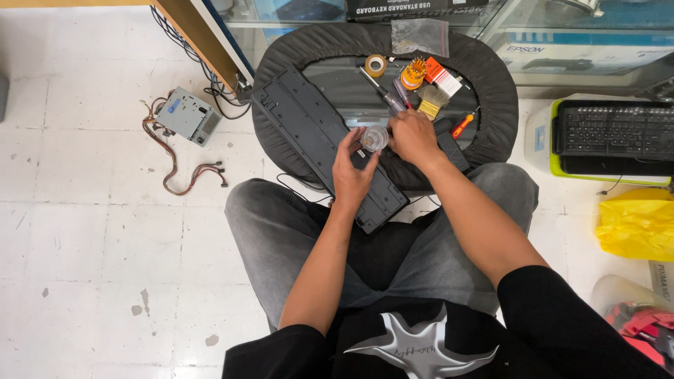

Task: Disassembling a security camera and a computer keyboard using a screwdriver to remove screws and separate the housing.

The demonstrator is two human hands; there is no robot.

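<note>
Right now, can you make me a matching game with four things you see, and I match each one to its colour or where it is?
Things:
1. keyboard
2. roll of tape
3. plastic bag
4. metal box with wires

Colour or place:
A. bright yellow, at the right edge
B. on the white floor, left of the stool
C. black, lying face down under the left hand
D. round, tan, at the back of the stool top

Pairs: 1-C, 2-D, 3-A, 4-B

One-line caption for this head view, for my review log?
Seated person's left hand and right hand hold a small clear container over an upturned black keyboard on a round stool.
</note>
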